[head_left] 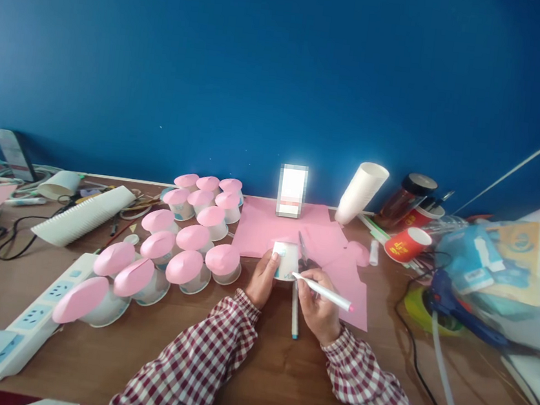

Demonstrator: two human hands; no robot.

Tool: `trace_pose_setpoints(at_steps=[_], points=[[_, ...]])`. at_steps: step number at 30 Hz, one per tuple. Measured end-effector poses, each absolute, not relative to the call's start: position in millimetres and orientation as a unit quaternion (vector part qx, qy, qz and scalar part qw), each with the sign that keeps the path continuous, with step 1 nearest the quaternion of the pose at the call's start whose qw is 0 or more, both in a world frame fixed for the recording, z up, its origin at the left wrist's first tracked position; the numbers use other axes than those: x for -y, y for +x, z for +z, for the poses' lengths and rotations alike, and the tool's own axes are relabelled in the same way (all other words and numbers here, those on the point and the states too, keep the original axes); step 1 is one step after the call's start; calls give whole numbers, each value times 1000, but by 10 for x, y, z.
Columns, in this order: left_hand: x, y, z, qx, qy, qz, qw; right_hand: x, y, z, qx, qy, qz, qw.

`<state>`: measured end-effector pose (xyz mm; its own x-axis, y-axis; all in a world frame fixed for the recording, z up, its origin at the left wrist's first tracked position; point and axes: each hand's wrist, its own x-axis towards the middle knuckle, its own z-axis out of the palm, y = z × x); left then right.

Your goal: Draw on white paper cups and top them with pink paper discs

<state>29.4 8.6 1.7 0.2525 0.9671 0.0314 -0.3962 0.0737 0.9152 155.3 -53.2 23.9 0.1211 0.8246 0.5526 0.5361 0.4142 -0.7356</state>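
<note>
Wall: plain blue, runs right across the back
Worktop: brown wood (269, 384), pretty crowded tbh
Pink-topped cups: a whole cluster (192, 238) left of the hands
Pink paper: flat sheet (257, 227) against the wall side
Power strip: white 1 (32, 318), off to the left
Left hand: (261, 279) grip clamped on the cup, thumb up its side
Right hand: (321, 309) grip closed around the marker
Cup: white paper 1 (286, 259), held up between the 2 hands
Marker: white (325, 292), pink far end, tip right by the cup's lower edge; can't tell if touching
Pen: teal-ended (295, 312), lying just under the hands
Cap: tiny white thing (374, 252), near the red cup (406, 245)
</note>
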Motion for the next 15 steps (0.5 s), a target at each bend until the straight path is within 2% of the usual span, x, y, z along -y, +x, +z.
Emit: trace_pose_setpoints(at_steps=[15], points=[[-93,290,15,-345,466,517,630,519,1547,270,676,-499,116,530]])
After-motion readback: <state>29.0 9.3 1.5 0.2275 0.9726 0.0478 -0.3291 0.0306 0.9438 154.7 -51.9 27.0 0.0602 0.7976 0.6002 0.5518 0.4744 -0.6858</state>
